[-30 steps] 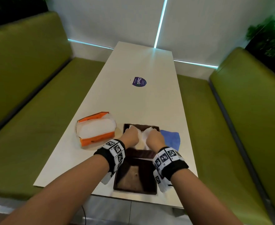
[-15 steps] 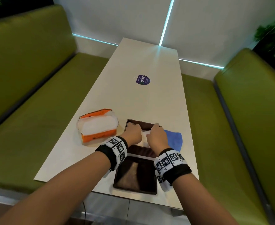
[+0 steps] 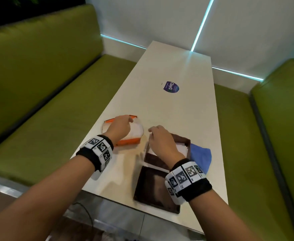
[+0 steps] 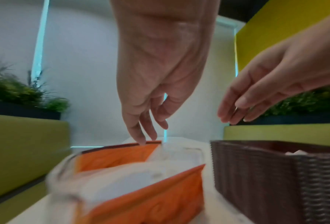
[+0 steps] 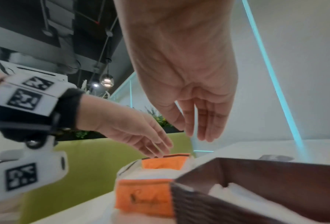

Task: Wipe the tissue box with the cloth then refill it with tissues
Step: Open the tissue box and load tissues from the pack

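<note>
We see a long white table (image 3: 168,66) running away from us between two green benches. On its near end lie an orange tissue pack (image 3: 127,142) at left, a brown woven tissue box (image 3: 186,142) just right of it, the box's dark lid (image 3: 153,188) nearest us, and a blue cloth (image 3: 201,156) touching the box's right side. A purple sticker (image 3: 171,86) sits farther along.

tissue pack (image 3: 134,132) left of tissue box (image 3: 162,161), cloth (image 3: 201,156) right
</note>
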Motion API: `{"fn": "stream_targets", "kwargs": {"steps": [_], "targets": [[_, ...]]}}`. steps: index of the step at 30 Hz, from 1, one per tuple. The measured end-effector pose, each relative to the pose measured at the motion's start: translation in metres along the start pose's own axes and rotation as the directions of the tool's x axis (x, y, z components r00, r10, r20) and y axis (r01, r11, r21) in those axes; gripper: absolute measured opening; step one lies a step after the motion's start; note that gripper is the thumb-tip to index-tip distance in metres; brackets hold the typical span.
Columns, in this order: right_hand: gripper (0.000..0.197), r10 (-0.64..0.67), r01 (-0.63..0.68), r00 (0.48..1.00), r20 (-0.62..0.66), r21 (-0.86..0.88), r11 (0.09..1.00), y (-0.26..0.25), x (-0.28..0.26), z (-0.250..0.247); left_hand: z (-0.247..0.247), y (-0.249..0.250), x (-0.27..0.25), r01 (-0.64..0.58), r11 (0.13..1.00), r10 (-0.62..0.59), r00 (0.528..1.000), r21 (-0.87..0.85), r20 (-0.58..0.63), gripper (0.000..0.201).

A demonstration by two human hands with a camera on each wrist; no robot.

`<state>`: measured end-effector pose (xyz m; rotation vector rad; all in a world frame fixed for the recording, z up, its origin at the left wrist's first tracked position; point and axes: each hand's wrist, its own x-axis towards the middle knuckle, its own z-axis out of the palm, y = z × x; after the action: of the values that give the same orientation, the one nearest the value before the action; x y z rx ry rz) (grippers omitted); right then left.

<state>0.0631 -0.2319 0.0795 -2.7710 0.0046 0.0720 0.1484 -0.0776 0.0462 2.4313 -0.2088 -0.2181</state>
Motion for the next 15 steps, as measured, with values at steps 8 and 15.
{"fn": "stream_targets", "kwargs": {"steps": [8,15], "targets": [[0.027,-0.156,0.210,0.944,0.291,-0.164,0.964,-0.057,0.034,0.072,-0.004,-0.049,0.020,-0.004,0.972,-0.020,0.995,0.235,0.099,0.039],[0.030,-0.120,0.192,0.939,0.323,-0.200,0.961,-0.055,0.034,0.089,-0.004,-0.064,0.012,-0.020,0.859,-0.016,0.998,0.512,0.065,0.031]]}}
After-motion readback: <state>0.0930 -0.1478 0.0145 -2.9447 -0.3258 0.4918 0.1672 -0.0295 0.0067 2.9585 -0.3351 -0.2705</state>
